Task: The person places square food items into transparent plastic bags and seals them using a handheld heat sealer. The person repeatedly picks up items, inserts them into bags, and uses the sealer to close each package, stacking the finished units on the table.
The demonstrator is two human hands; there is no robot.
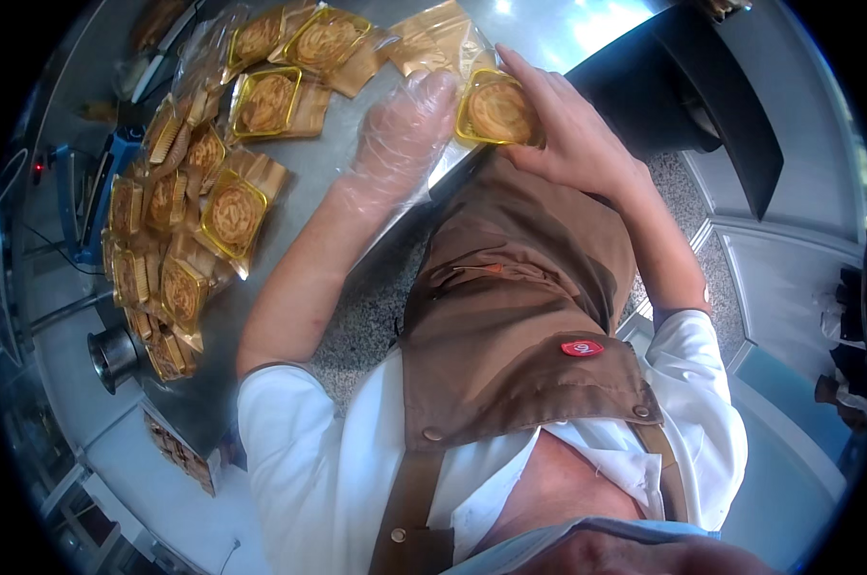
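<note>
Clear plastic covers your left hand [409, 120], which is loosely curled at the left side of the yellow tray [464, 130]. Your right hand [579, 134] is bare and holds the tray's right side, with the fingers along the upper part and the thumb near the lower corner. The grip of the right hand is spread to the width of the tray; whether the left fingers grip the tray or only rest beside it, you cannot tell from this view. The tray carries one round, golden pastry [499, 109] and sits between your two hands, at the near edge of the steel table [335, 123]. A brown bag [440, 36] lies just beyond the tray; whether the tray is partly inside it cannot be told. To your left, bagged pastries [234, 213] lie in a crowded pile, some flat and some on edge. A blue device [117, 182] stands beyond the pile at the far left. A black object [687, 91] is to the right of your right hand. Your brown apron [524, 316] hangs below the tray.
</note>
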